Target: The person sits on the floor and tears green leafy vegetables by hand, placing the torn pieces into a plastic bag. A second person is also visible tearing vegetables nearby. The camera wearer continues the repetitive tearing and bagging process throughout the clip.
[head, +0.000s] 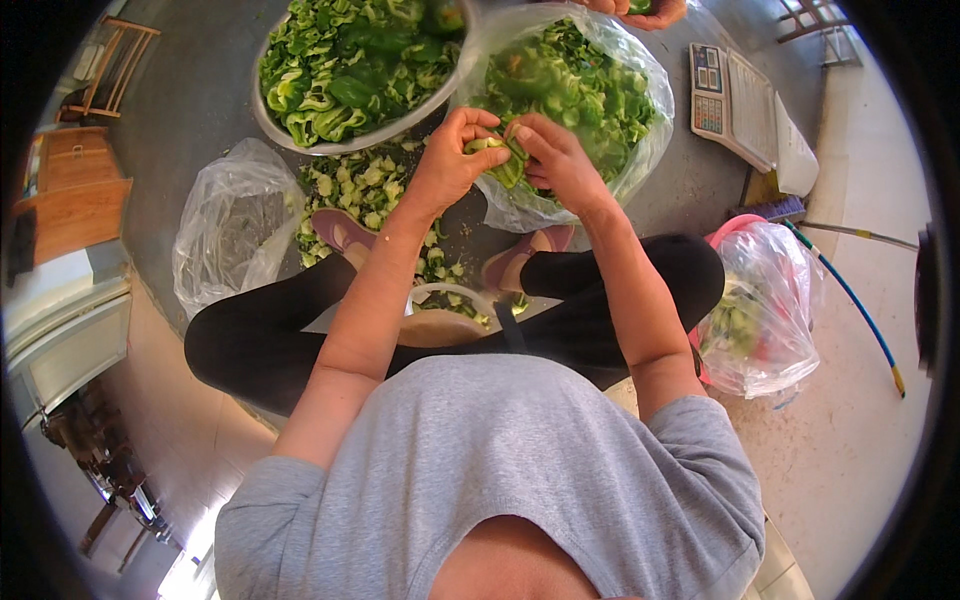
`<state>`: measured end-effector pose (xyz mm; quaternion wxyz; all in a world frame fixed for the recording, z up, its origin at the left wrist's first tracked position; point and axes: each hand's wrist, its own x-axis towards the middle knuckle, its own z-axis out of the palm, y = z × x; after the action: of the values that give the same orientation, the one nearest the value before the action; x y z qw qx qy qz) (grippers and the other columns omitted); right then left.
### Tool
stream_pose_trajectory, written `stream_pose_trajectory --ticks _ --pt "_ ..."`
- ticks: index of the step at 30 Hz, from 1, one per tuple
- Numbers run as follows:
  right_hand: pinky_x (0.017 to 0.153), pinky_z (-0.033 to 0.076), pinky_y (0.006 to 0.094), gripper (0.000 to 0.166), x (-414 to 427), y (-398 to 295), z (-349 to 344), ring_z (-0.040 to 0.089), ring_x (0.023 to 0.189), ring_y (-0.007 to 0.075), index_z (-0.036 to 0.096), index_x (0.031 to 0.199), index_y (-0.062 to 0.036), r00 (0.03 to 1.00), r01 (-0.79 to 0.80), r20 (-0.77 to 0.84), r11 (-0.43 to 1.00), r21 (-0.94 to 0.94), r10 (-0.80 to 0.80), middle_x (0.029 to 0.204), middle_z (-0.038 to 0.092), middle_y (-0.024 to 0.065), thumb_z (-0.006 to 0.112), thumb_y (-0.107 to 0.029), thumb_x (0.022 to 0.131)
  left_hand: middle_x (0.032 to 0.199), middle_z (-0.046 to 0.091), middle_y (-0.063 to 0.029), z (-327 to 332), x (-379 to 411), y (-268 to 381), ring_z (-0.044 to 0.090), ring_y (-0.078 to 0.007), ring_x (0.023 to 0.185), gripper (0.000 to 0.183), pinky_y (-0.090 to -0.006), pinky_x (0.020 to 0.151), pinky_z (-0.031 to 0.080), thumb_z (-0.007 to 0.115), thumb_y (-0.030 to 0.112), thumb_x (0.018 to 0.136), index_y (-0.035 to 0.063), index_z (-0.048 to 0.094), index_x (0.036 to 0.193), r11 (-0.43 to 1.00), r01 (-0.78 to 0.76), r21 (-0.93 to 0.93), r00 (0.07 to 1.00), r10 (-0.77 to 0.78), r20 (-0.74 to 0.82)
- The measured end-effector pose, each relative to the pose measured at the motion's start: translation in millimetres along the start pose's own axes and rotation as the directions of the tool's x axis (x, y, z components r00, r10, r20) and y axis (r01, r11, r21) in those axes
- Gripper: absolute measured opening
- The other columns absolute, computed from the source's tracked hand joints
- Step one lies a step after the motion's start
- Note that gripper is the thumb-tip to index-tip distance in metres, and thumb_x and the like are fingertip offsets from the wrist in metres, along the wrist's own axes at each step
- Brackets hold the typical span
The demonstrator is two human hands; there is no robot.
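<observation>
Between my hands is a piece of green pepper (508,166). My left hand (459,155) grips its left side with thumb and fingers, and the fingers of my right hand (551,156) pinch its right side. Just beyond them lies an open clear plastic bag (656,97) holding many torn green pepper pieces (585,105). A wide metal basin (281,139) at the upper left is heaped with green peppers and pieces (360,82). Pepper cores and scraps (360,184) are spread on the floor below the basin, around my left shoe (341,229).
Another clear plastic bag (236,217) stands at the left. A digital scale (731,105) is at the upper right. Near my right knee is a pink container (739,223) with a plastic bag (765,322). Another person's hands (652,13) hold a green pepper at the top edge.
</observation>
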<state>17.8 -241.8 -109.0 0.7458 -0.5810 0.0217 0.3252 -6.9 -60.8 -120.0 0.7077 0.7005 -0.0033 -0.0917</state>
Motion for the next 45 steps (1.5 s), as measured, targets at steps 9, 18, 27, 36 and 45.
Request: stream_pose_trajectory --ticks 9,18,27,36,45 --pt "0.063 0.051 0.0341 0.050 22.4 5.7 -39.1 0.065 0.073 0.0199 0.054 0.115 0.0022 0.785 0.105 -0.354 0.673 -0.732 -0.508 0.087 0.065 0.0172 0.054 -0.043 0.094 0.094 0.061 -0.0041 31.0 0.5 -21.8 0.059 -0.0110 0.082 0.020 -0.0240 0.070 0.048 0.068 0.009 0.085 0.0045 0.056 0.101 0.996 -0.065 -0.054 0.944 0.043 -0.327" --pt "0.047 0.031 0.0212 0.023 0.3 5.8 -1.5 0.042 0.054 0.0065 0.055 0.101 -0.0054 0.985 0.171 0.014 0.959 -0.228 -0.173 0.068 0.051 -0.0004 0.053 -0.028 0.097 0.088 0.059 -0.0024 23.5 5.9 -9.6 0.054 -0.0109 0.073 0.019 -0.0254 0.064 0.046 0.064 0.017 0.090 0.0036 0.059 0.103 0.874 0.195 -0.445 0.961 -0.260 -0.090" --pt "0.059 0.048 0.0332 0.037 9.1 0.6 -37.8 0.059 0.067 0.0203 0.060 0.114 -0.0061 0.791 0.124 -0.113 0.339 -0.933 -0.602 0.077 0.062 0.0100 0.057 -0.037 0.093 0.085 0.054 0.0035 20.5 0.1 -20.4 0.048 -0.0081 0.070 0.038 -0.0231 0.060 0.042 0.065 0.022 0.090 0.0089 0.058 0.125 0.775 0.334 -0.536 0.924 -0.382 0.023" --pt "0.061 0.044 0.0299 0.020 10.1 18.7 -4.8 0.053 0.067 0.0174 0.057 0.104 0.0006 0.849 0.451 0.124 0.581 -0.677 -0.514 0.081 0.060 0.0114 0.056 -0.016 0.094 0.089 0.059 -0.0061 24.5 2.1 -22.3 0.057 -0.0121 0.074 0.029 -0.0280 0.061 0.048 0.068 0.015 0.088 -0.0011 0.053 0.107 0.973 0.219 -0.072 0.964 -0.227 -0.140" --pt "0.054 0.045 0.0264 0.027 21.5 30.8 -18.2 0.048 0.061 0.0109 0.060 0.101 -0.0034 0.968 0.006 -0.249 0.993 -0.120 -0.036 0.076 0.054 0.0017 0.050 -0.028 0.097 0.084 0.057 -0.0052 40.8 0.8 -29.4 0.059 -0.0125 0.074 0.017 -0.0291 0.064 0.051 0.065 0.008 0.085 0.0018 0.053 0.096 0.999 -0.032 0.028 0.975 0.038 -0.219"
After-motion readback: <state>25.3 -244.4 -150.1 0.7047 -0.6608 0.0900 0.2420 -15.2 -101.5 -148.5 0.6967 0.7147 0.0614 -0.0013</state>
